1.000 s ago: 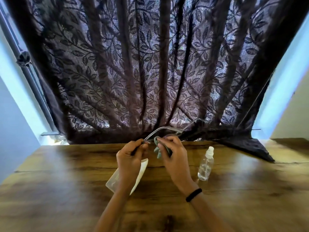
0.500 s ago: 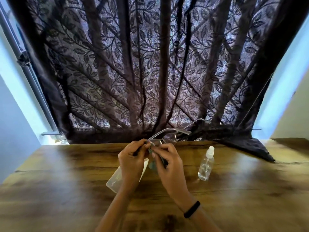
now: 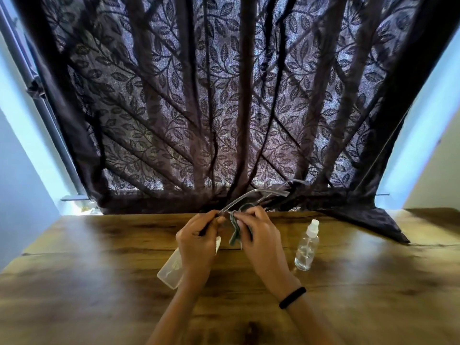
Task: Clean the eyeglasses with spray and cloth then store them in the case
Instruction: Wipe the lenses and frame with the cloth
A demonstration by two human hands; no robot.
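Observation:
My left hand (image 3: pixel 196 241) pinches the near end of thin-framed eyeglasses (image 3: pixel 251 196), which I hold up above the wooden table (image 3: pixel 99 282) with their arms pointing away to the right. My right hand (image 3: pixel 258 235) presses a grey-green cloth (image 3: pixel 234 232) against a lens; the cloth hangs down between my two hands. A clear spray bottle (image 3: pixel 306 246) with a white nozzle stands upright on the table to the right of my right hand. A translucent white glasses case (image 3: pixel 170 268) lies on the table, partly hidden under my left hand.
A dark leaf-patterned curtain (image 3: pixel 224 108) hangs behind the table's far edge, and its right corner (image 3: pixel 368 220) lies spread on the tabletop. A black band circles my right wrist. Pale walls stand at both sides.
My right hand with the cloth slid down off the lens and has come back up onto it. The glasses stay held at the same height. The bottle and the case have not moved.

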